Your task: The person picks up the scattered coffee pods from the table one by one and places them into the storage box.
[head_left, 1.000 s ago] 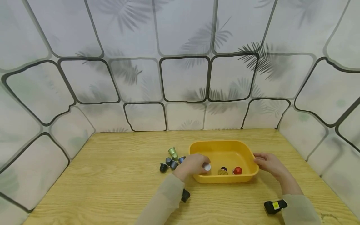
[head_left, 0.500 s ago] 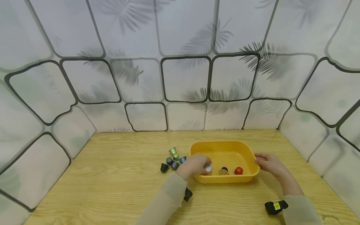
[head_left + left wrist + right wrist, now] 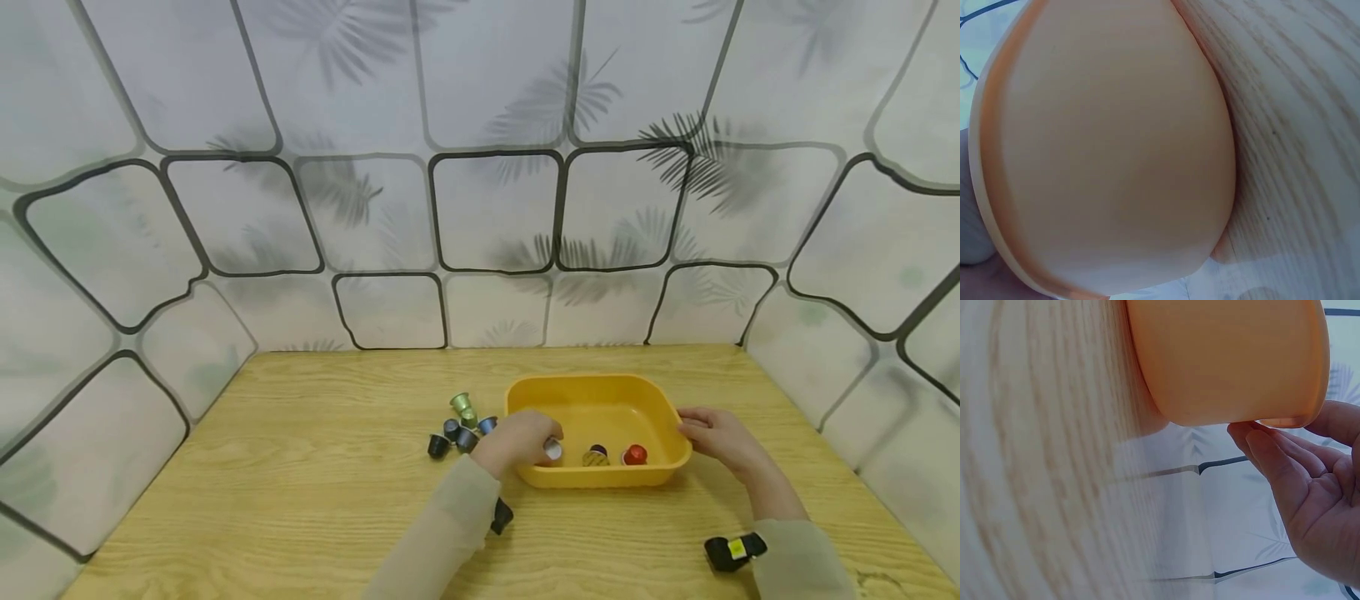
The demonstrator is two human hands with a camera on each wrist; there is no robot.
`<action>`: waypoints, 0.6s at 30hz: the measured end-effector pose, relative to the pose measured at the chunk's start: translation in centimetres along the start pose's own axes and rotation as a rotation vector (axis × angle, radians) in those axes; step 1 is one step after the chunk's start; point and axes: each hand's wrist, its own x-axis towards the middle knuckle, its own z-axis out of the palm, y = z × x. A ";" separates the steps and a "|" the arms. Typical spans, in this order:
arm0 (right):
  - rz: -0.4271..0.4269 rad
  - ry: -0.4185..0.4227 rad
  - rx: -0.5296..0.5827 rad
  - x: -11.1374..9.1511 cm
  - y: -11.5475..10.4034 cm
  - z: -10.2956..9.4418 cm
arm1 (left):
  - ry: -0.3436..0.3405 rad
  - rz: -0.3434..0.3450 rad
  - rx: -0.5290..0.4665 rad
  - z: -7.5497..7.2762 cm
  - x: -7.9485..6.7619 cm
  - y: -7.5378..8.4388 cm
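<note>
My left hand [image 3: 517,442] reaches over the left side of a yellow plastic tray [image 3: 600,479] and pinches a coffee capsule [image 3: 552,448] with its white lid showing. The capsule's body is hidden by the fingers. Farther right in the tray lie a capsule with a gold patterned lid [image 3: 596,458] and a red one [image 3: 634,455]. My right hand [image 3: 722,437] grips the tray's right rim. In the right wrist view its fingertips [image 3: 1254,440] rest against the outer wall under the rim. The tray's wall [image 3: 1116,144] fills most of the left wrist view.
Left of the tray, a loose group of capsules lies on the wooden table [image 3: 300,483]: green ones [image 3: 461,403], a black one [image 3: 438,447], grey ones [image 3: 467,440] and a blue one [image 3: 487,425]. A patterned wall [image 3: 495,308] closes off the back and sides.
</note>
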 end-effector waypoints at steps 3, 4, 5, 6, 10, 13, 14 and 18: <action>-0.001 0.004 -0.002 -0.1 0.0 0.0 | -0.004 -0.015 0.009 0.0 0.0 0.0; -0.003 0.003 -0.005 -0.1 0.0 0.1 | -0.006 -0.020 0.012 0.0 0.0 0.1; -0.003 0.003 -0.007 -0.1 0.0 0.1 | -0.009 -0.026 0.015 0.0 0.0 0.1; -0.001 0.005 -0.008 -0.1 0.0 0.1 | -0.013 -0.031 0.019 0.0 0.0 0.1; 0.003 0.006 -0.015 0.0 0.1 0.0 | -0.022 -0.041 0.030 -0.1 0.1 0.2; 0.004 0.007 -0.011 0.0 0.1 0.0 | -0.021 -0.044 0.040 0.0 0.1 0.2; 0.003 0.005 -0.009 0.0 0.1 0.0 | -0.020 -0.045 0.043 0.0 0.1 0.2; 0.001 0.001 -0.003 -0.1 0.0 0.0 | -0.014 -0.049 0.053 0.1 0.2 0.2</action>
